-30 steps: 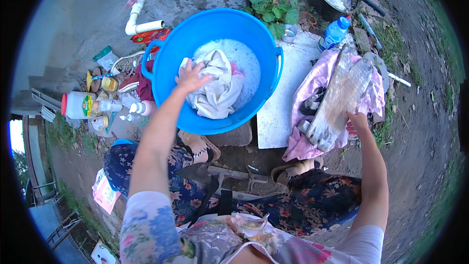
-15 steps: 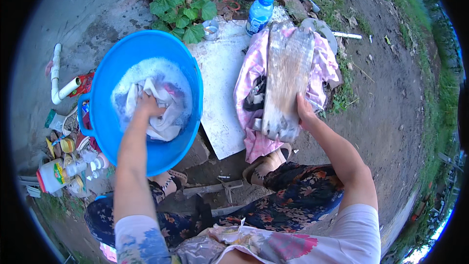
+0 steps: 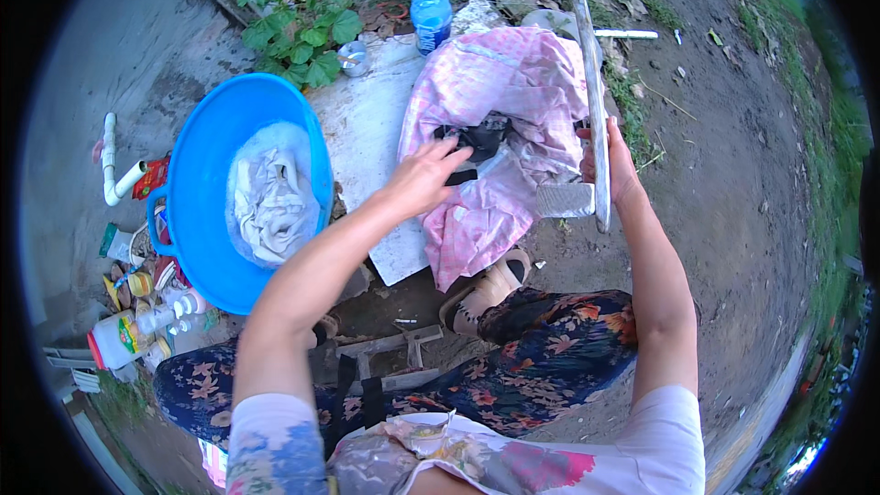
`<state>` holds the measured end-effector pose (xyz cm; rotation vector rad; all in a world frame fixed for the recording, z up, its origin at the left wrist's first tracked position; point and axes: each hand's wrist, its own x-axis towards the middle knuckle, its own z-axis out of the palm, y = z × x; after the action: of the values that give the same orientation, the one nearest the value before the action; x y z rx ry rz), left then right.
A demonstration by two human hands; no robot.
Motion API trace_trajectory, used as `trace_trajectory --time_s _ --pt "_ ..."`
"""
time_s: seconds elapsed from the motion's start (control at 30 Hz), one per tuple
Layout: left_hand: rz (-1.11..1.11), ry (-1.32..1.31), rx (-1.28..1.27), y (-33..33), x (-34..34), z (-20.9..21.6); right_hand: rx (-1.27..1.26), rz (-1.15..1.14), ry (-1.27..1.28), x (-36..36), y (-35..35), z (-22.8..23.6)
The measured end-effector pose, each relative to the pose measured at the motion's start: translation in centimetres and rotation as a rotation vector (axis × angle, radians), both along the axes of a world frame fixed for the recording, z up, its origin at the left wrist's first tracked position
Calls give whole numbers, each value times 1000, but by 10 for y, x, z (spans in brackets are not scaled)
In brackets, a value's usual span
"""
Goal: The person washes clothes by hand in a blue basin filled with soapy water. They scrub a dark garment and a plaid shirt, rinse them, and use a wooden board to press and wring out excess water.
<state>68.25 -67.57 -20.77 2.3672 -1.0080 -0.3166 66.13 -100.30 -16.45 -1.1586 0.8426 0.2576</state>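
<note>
A worn wooden board (image 3: pixel 594 92) stands on edge at the right, seen along its thin side, with a pale block (image 3: pixel 566 200) jutting from its lower part. My right hand (image 3: pixel 618 163) grips that board near its lower end. Pink checked cloth (image 3: pixel 495 64) lies bunched to the board's left. Over the cloth's middle reaches my left hand (image 3: pixel 427 176), fingers spread, holding nothing, close to some dark cloth (image 3: pixel 477 137) in the folds. White wet cloth (image 3: pixel 273 206) sits among suds in a big blue basin (image 3: pixel 203 142) on the left.
Under the pink cloth is a white slab (image 3: pixel 362 142), with a blue bottle (image 3: pixel 430 16) and a small cup (image 3: pixel 352 59) at its far end. Bottles and a plastic jug (image 3: pixel 115 341) lie left of the basin. A leafy plant (image 3: pixel 302 37) grows behind.
My left hand has left the white cloth in the basin and come right, over the pink cloth. My right hand has lifted the board off the pink cloth and tipped it on edge.
</note>
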Motion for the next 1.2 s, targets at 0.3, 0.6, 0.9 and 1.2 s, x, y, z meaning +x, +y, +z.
trace_trajectory --time_s 0.3,0.6,0.9,1.2 --pt "205 169 229 0 8 -30 18 -124 -28 -12 -22 15" --pt "665 622 -624 94 -29 90 -139 -22 -24 -1 -66 -38" --pt "1074 731 -1324 279 -20 111 -550 -149 119 -59 -127 -34" --pt "1148 453 -473 266 41 39 -431 -517 148 -337 -230 -196"
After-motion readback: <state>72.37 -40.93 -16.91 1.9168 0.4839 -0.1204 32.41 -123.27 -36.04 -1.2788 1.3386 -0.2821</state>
